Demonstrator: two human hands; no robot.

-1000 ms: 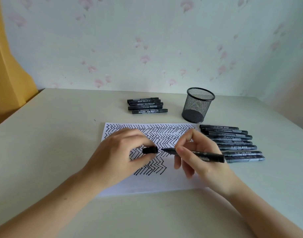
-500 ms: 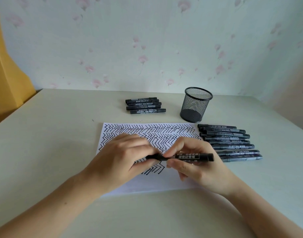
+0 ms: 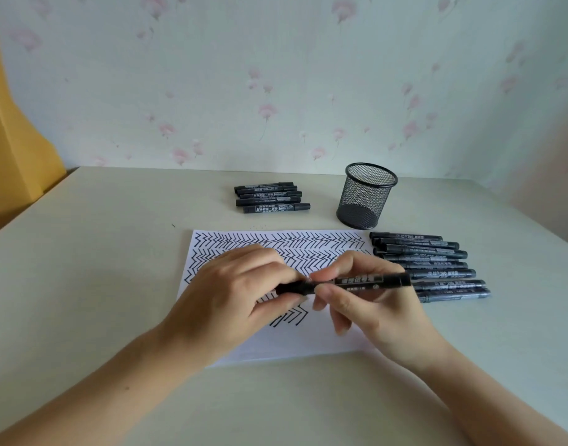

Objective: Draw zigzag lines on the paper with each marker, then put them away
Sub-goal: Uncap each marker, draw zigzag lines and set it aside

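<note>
Taking the paper (image 3: 212,255) as the landmark, the left hand (image 3: 231,304) hangs over its middle, fingers curled and pinching the cap end of a black marker (image 3: 356,281), while the right hand (image 3: 369,304), over the sheet's right part, grips the barrel between thumb and fingers; the marker lies level between them, just above the lowest zigzag row. I judge that the cap is being pressed on or seated, though whether it has clicked home cannot be told. The marker looks light, stiff and smooth-sided, so it should handle best pinched at mid-barrel with the other fingers on the cap; a loose pinch could let it roll or twist. White characters run along its barrel, too blurred to read with confidence. Beyond the paper's far edge lies a group of five capped markers (image 3: 271,198), their white labels unreadable. Past the far right corner stands an empty black mesh pen holder (image 3: 366,196). Just beside the paper's right edge lies a row of capped markers (image 3: 434,262), several printed with what appears to be "700" among small characters.
</note>
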